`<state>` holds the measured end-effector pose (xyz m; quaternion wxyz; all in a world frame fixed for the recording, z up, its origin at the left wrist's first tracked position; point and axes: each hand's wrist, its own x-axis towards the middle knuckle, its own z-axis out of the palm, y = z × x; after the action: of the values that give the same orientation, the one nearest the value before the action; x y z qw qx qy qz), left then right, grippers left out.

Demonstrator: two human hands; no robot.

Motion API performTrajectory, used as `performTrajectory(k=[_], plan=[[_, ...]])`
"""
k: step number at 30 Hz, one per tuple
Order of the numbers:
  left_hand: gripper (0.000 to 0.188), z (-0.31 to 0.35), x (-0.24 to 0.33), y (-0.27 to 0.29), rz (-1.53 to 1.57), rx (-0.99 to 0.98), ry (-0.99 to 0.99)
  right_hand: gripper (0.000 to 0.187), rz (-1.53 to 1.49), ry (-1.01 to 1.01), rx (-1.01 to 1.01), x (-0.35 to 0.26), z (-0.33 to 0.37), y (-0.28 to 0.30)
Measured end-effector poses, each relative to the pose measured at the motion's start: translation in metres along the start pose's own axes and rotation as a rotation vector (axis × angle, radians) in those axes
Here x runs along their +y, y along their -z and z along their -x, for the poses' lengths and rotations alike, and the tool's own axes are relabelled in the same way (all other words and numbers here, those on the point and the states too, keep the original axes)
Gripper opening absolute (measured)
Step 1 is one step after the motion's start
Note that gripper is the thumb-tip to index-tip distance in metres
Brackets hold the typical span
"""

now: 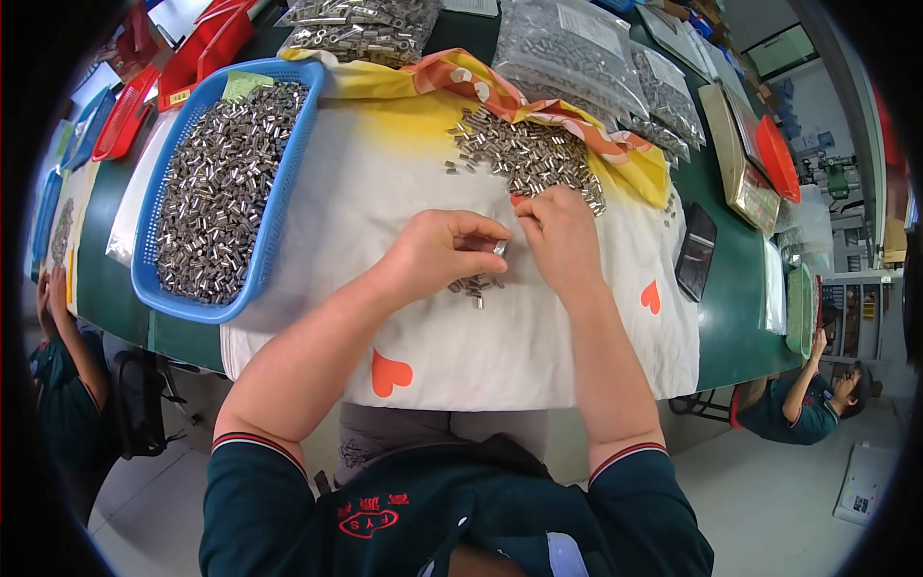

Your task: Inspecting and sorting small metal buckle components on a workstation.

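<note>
Between the thumb and forefinger of my left hand [430, 254] is a small shiny metal sleeve [500, 247]. A few more loose sleeves [478, 291] lie on the white cloth [336, 221] just below that hand. My right hand [561, 238] is beside it, fingers curled and pressed together at the near edge of a heap of metal sleeves [524, 154]; whatever they grip is hidden. To the left stands a blue plastic basket [310, 115] filled with similar short sleeves [226, 183], with a yellow-green paper slip [246, 85] at its far end.
Clear bags of metal parts [567, 53] and a bag of metal terminals [361, 29] line the back. A yellow-orange cloth fold [423, 79] borders the heap. A dark phone [696, 252] lies right. Red bins [207, 48] stand far left. Co-workers sit at both sides.
</note>
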<state>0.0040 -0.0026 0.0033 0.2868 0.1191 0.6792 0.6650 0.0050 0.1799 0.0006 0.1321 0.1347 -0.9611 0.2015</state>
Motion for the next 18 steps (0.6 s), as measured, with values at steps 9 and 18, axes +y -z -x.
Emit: performTrajectory(k=[9, 18], plan=[[0.029, -0.004, -0.003, 0.005, 0.273, 0.068, -0.048, 0.006, -0.703, -0.24, -0.115, -0.024, 0.01, 0.026], [0.03, -0.004, -0.009, 0.002, 0.173, 0.092, -0.067, 0.007, -0.478, -0.083, -0.044, -0.033, 0.014, 0.022]])
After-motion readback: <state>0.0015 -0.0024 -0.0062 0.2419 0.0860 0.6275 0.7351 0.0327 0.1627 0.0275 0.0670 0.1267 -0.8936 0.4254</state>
